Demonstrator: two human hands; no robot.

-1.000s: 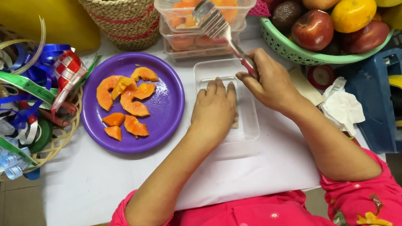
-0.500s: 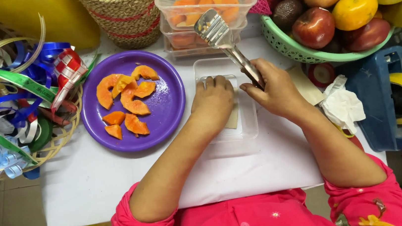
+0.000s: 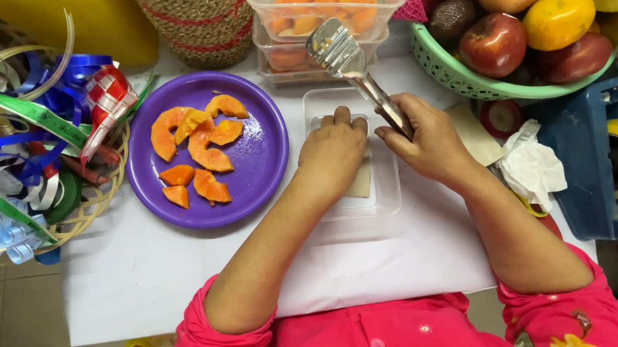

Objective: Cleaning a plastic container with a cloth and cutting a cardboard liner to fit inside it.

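- The white desk (image 3: 182, 278) lay crowded at its edges, bare toward the front.
- Left hand (image 3: 333, 152) pressed flat on a clear tray (image 3: 388, 199).
- Right hand (image 3: 427, 134) gripped metal tongs (image 3: 347, 58) just beside the purple plate (image 3: 261, 155).

The left hand (image 3: 333, 152) covers most of the clear tray (image 3: 388, 196), hiding what lies under its palm. The tongs' (image 3: 356, 77) handles vanish inside the right hand (image 3: 428, 138). The top edge cuts off the fruit bowl (image 3: 468, 84), wicker basket (image 3: 197, 17) and stacked tubs (image 3: 280, 42).
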